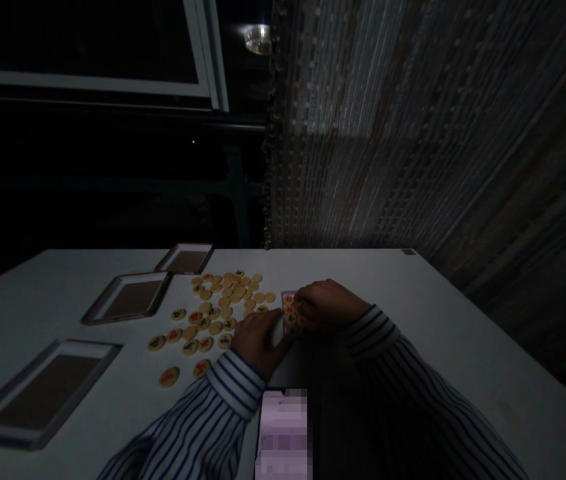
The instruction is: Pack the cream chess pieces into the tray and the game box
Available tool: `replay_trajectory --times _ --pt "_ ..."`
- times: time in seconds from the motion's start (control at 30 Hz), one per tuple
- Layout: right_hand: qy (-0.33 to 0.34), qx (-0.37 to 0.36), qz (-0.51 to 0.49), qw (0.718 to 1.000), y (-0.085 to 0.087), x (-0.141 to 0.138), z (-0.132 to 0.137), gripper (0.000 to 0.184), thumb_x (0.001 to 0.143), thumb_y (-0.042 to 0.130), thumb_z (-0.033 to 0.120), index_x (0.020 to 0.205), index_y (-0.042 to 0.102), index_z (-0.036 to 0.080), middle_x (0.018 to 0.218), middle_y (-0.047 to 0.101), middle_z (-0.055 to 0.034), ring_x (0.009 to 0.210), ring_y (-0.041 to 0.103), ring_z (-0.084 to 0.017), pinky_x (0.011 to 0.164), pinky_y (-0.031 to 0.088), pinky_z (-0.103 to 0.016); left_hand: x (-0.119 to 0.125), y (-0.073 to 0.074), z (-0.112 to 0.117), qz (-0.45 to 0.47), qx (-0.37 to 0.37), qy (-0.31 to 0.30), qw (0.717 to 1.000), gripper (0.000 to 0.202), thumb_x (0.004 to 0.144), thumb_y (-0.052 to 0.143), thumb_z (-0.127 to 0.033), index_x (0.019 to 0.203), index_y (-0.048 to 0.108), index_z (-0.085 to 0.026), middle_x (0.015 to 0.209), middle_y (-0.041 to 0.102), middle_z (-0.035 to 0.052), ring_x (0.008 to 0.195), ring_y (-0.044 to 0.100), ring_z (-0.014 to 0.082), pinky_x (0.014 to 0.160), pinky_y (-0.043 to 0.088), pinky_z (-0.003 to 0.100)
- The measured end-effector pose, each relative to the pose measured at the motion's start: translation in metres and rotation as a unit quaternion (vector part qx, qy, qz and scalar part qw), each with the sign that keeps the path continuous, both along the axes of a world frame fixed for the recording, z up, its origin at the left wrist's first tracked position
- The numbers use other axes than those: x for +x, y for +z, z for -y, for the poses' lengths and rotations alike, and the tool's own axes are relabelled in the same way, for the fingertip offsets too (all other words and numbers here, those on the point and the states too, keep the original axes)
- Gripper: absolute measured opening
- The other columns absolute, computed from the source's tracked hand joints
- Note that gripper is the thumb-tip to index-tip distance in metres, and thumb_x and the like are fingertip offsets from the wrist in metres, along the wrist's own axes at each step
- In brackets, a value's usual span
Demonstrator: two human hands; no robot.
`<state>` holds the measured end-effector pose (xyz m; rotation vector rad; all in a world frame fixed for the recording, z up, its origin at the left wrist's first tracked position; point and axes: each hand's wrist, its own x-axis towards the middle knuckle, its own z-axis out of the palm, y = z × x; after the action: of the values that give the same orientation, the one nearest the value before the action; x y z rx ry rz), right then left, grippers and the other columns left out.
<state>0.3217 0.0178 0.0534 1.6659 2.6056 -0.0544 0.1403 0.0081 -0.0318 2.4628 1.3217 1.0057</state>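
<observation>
Xiangqi pieces point(289, 309), round and pale with red and black characters, sit in rows inside a small box point(285, 293) between my hands. My left hand point(259, 340) grips the near left side of this box, thumb bent towards its near end. My right hand point(330, 305) curls over the box's right side, fingers closed and pointing down at the pieces. Its fingertips are hidden, so what they pinch does not show. Many loose xiangqi pieces point(226, 311) lie scattered left of the box, some showing characters and others blank.
On the white table point(463, 373), three shallow open trays point(55, 400) with brown bottoms stand along the left. A lit phone point(283, 433) lies at the near edge, between my forearms. A string curtain point(363, 133) hangs behind and to the right. The room is dark.
</observation>
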Motion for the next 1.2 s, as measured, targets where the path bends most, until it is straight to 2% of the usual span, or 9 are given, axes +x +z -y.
replay_trajectory --times 0.27,0.47,0.63,0.87,0.97,1.1,1.2 --pt "-0.013 0.056 -0.004 0.998 0.02 0.008 0.007 0.031 0.086 0.033 0.03 0.094 0.06 0.02 0.091 0.066 -0.0065 0.083 0.058 -0.019 0.072 0.036 -0.029 -0.02 0.009 -0.014 0.152 0.017 0.092 0.984 0.032 0.076 0.048 -0.039 0.094 0.062 -0.016 0.091 0.066 0.0089 0.087 0.059 0.021 0.081 0.045 0.036" --pt "-0.013 0.058 -0.003 0.998 0.029 0.003 0.013 0.032 0.087 0.031 0.03 0.093 0.061 0.019 0.09 0.065 -0.0068 0.083 0.058 -0.018 0.073 0.036 -0.029 -0.037 0.021 -0.019 0.199 -0.017 0.176 0.964 0.036 0.075 0.048 -0.043 0.092 0.064 -0.017 0.09 0.066 0.0078 0.083 0.061 0.0203 0.076 0.048 0.034" --pt "-0.014 0.051 0.006 0.999 0.029 0.0 0.014 0.033 0.087 0.03 0.029 0.094 0.061 0.018 0.09 0.066 -0.0072 0.083 0.058 -0.018 0.074 0.035 -0.029 -0.043 0.028 -0.021 0.214 -0.01 0.209 0.954 0.033 0.072 0.05 -0.043 0.088 0.066 -0.018 0.085 0.067 0.0059 0.079 0.061 0.0189 0.074 0.048 0.032" --pt "-0.003 0.058 0.006 0.998 0.025 -0.005 0.013 0.032 0.087 0.032 0.028 0.096 0.06 0.018 0.092 0.065 -0.0081 0.086 0.057 -0.019 0.076 0.035 -0.03 -0.045 0.028 -0.02 0.212 -0.005 0.208 0.955 0.033 0.072 0.051 -0.044 0.084 0.066 -0.017 0.084 0.066 0.006 0.078 0.061 0.0185 0.074 0.047 0.03" --pt "0.008 0.061 0.005 0.998 0.023 -0.008 0.013 0.031 0.086 0.033 0.028 0.097 0.06 0.017 0.094 0.064 -0.0088 0.089 0.056 -0.019 0.077 0.034 -0.03 -0.048 0.029 -0.021 0.186 0.005 0.171 0.968 0.031 0.073 0.05 -0.043 0.081 0.065 -0.017 0.083 0.066 0.0055 0.079 0.06 0.0185 0.075 0.046 0.03" --pt "0.011 0.063 0.003 0.998 0.021 -0.009 0.013 0.031 0.087 0.033 0.029 0.099 0.059 0.018 0.095 0.064 -0.0082 0.09 0.055 -0.019 0.078 0.034 -0.03 -0.052 0.028 -0.023 0.058 0.002 0.059 0.997 0.024 0.072 0.05 -0.038 0.074 0.065 -0.019 0.081 0.067 0.0044 0.081 0.058 0.019 0.079 0.043 0.033" --pt "0.002 0.064 0.002 0.998 0.022 -0.007 0.012 0.031 0.087 0.033 0.029 0.101 0.059 0.019 0.096 0.064 -0.0081 0.091 0.055 -0.019 0.079 0.033 -0.031 -0.052 0.028 -0.023 -0.065 -0.023 0.046 0.997 0.019 0.07 0.053 -0.035 0.071 0.064 -0.02 0.077 0.066 0.0042 0.079 0.057 0.0211 0.076 0.042 0.035"
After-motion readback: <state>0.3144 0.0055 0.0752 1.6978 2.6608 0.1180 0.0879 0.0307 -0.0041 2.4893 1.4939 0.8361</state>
